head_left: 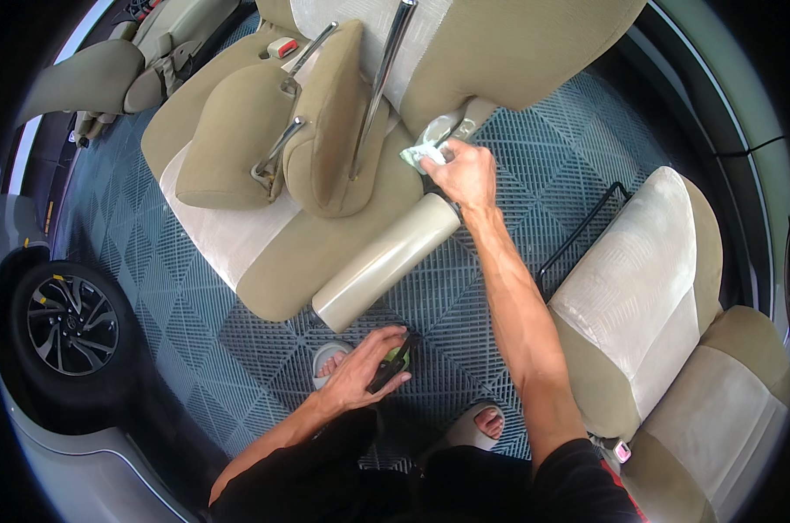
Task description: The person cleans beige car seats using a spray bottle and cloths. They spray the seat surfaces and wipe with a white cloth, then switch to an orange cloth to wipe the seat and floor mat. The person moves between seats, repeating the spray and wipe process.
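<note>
My right hand (465, 171) pinches a crumpled whitish cloth (422, 157). The cloth is against the light plastic hinge cover (442, 127) at the side of a beige car seat, where the backrest (493, 46) meets the cushion (277, 281). Below that hand, a glossy beige trim panel (388, 261) runs along the cushion's side. My left hand (362, 369) is lower, above the floor, gripping a black-and-green handheld object (392, 366) that my fingers partly hide; I cannot tell exactly what it is.
Two headrests (231, 144) (323, 157) with metal posts lie on the cushion. Another removed seat (637, 287) with a black metal bar (581, 229) stands at right, more seat parts (94, 75) at upper left. A car's wheel (73, 325) is at left. Grid tiles (499, 314) cover the floor.
</note>
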The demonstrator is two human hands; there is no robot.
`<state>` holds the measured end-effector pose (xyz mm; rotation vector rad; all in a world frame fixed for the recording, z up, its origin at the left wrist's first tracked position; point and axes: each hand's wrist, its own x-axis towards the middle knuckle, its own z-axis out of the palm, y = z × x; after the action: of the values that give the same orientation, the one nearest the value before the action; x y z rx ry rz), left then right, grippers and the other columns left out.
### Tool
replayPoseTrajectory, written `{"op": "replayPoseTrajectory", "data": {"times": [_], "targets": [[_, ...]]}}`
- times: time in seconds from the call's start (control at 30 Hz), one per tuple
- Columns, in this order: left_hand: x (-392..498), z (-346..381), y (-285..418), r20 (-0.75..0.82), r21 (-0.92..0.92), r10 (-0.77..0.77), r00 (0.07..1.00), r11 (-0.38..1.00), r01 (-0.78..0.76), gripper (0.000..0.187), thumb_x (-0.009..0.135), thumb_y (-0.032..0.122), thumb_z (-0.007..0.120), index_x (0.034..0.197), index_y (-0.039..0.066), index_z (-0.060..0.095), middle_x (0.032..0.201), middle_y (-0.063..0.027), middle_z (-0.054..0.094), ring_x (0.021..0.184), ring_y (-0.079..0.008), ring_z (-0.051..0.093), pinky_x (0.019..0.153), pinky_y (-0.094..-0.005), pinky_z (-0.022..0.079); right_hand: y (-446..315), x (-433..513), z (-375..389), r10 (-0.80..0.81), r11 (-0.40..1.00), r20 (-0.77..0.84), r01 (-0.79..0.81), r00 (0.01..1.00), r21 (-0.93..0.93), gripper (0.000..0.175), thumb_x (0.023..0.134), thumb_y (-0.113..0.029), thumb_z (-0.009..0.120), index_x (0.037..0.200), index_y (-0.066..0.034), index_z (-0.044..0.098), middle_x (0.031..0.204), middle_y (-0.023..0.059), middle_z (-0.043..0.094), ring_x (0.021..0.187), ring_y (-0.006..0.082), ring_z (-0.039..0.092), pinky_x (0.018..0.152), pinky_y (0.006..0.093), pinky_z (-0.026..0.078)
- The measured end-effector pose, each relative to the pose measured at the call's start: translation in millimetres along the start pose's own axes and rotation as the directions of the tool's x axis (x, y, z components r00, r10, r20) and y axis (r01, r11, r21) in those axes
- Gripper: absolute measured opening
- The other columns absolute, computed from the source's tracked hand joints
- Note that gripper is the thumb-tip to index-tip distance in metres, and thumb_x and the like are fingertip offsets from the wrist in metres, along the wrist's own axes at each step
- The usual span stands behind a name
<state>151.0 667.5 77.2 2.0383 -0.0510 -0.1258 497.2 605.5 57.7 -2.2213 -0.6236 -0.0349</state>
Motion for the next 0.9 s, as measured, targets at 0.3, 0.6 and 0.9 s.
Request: {"op": "replayPoseTrajectory", "data": {"times": [0.3, 0.6, 0.9], "targets": [[-2, 0, 5, 0.000, -0.010, -0.043, 0.999, 0.999, 0.043, 0.056, 0.094, 0.020, 0.081, 0.138, -0.002, 0.055, 0.148, -0.0213, 0.052, 0.135, -0.0403, 0.056, 0.112, -0.0469, 0.050, 16, 3, 13, -0.176, 0.984, -0.022, 0.175, 0.984, -0.037, 0.033, 0.080, -0.032, 0.086, 0.080, -0.0030, 0.070, 0.074, 0.0192, 0.073, 0.069, 0.0404, 0.072, 0.066, 0.0492, 0.058], [-3, 0, 3, -0.015, -0.006, -0.032, 0.999, 0.999, 0.031, 0.055, 0.094, 0.017, 0.082, 0.137, -0.003, 0.055, 0.148, -0.0214, 0.051, 0.134, -0.0394, 0.057, 0.110, -0.0459, 0.053, 14, 0, 10, 0.164, 0.986, 0.168, -0.166, 0.972, 0.002, 0.032, 0.078, -0.030, 0.088, 0.092, -0.0031, 0.078, 0.085, 0.0239, 0.075, 0.085, 0.0432, 0.073, 0.080, 0.0505, 0.058], [-2, -1, 6, 0.053, 0.089, -0.025, 0.998, 0.996, 0.020, 0.051, 0.095, 0.018, 0.081, 0.135, -0.004, 0.060, 0.146, -0.0199, 0.055, 0.131, -0.0400, 0.060, 0.109, -0.0468, 0.053, 97, -9, 17, 0.576, 0.584, 0.086, -0.483, 0.813, 0.653, 0.031, 0.092, 0.003, 0.070, 0.122, 0.0122, 0.065, 0.112, 0.0199, 0.075, 0.093, 0.0283, 0.078, 0.076, 0.0344, 0.068]]}}
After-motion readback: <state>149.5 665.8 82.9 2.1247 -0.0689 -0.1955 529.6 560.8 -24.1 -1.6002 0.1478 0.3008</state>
